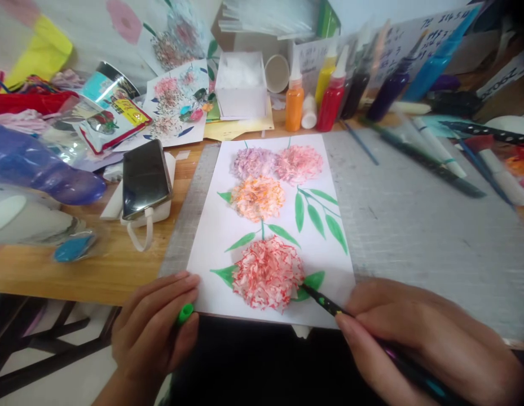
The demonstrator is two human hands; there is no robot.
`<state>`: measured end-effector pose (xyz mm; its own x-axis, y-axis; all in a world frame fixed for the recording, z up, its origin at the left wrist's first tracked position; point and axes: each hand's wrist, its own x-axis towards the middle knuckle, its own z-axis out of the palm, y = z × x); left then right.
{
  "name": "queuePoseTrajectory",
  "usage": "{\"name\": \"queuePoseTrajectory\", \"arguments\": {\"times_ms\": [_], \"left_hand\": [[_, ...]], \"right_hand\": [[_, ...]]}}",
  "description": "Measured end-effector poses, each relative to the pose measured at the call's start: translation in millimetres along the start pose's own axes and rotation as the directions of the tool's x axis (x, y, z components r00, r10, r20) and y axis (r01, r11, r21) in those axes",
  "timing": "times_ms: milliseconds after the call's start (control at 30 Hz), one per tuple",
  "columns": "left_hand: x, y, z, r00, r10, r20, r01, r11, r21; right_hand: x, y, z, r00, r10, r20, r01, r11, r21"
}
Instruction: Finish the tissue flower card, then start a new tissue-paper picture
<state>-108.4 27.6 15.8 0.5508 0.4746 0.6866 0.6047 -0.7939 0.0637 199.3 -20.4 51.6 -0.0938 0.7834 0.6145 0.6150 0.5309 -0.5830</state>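
A sheet of white paper (pixel 211 225) lies on a grey cutting mat, bearing crinkled paper flowers and green leaves. The nearest flower (pixel 268 273) has red-edged petals; orange (pixel 257 197), purple (pixel 253 163) and pink (pixel 299 163) ones sit farther up. My right hand (pixel 405 327) is closed around a black patterned marker (pixel 327 304), its tip touching the green leaf (pixel 315 282) right of the red-edged flower. At the paper's lower left edge, my left hand (pixel 158 324) is closed with a green pen cap (pixel 185 313) between thumb and fingers.
Left of the mat (pixel 414 237) are a phone (pixel 146 179) with a white cable, a paper cup (pixel 20 220) and a purple plastic bottle (pixel 42 163). Behind the paper stand a white box (pixel 240 93) and orange (pixel 294 104) and red (pixel 331 96) paint bottles. Brushes and pens lie at right.
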Motion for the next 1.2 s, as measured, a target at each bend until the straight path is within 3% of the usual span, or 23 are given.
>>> {"name": "queuePoseTrajectory", "arguments": {"times_ms": [400, 567, 1200], "left_hand": [[-0.5, -0.4, 1.7, 1.0, -0.01, -0.028, 0.01, 1.0, -0.009], [-2.1, 0.6, -0.4, 0.999, -0.048, 0.025, 0.048, 0.999, 0.0], [-1.8, -1.2, 0.4, 1.0, -0.018, 0.009, 0.018, 1.0, 0.009]], "right_hand": [[0.6, -0.4, -6.4, 0.997, 0.082, -0.002, -0.082, 0.996, -0.048], [-0.5, -5.8, -10.8, 0.984, 0.176, 0.029, -0.173, 0.979, -0.105], [-1.4, -12.5, -10.8, 0.946, 0.306, -0.107, -0.316, 0.945, -0.088]]}}
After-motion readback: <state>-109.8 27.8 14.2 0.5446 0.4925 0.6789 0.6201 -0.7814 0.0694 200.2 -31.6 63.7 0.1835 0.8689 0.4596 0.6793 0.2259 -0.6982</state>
